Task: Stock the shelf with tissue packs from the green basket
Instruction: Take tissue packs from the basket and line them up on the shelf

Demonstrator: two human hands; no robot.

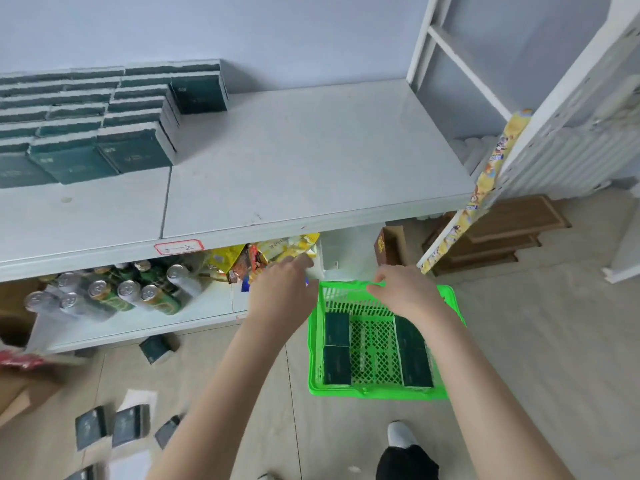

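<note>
— Forearms [221, 393] fill the foreground. Where do the hands end up?

— The left hand [280, 292] is loose and flat, holding nothing, just off the far left corner of the green basket [446, 299]. The right hand [405, 292] sits over the far rim, with fingers curled on what looks like the thin handle [362, 283].

— And the tissue packs?

— Dark green tissue packs [336, 344] lie on the basket floor, two along the left wall and more along the right, with mesh between. Their long sides run from the far rim toward the person.

— So which way from the hands?

— Below them and back toward the body. The right hand is directly above the right column. The left hand would have to cross the rim for the left pair.

— Where do they go?

— Onto the shelf [311, 161], up and to the left, beside the stacked packs [135, 147].

— Any writing?

— A red-bordered tag [178, 247] on the shelf edge carries handwriting, too blurred to read. The print on the packs is illegible too.
</note>
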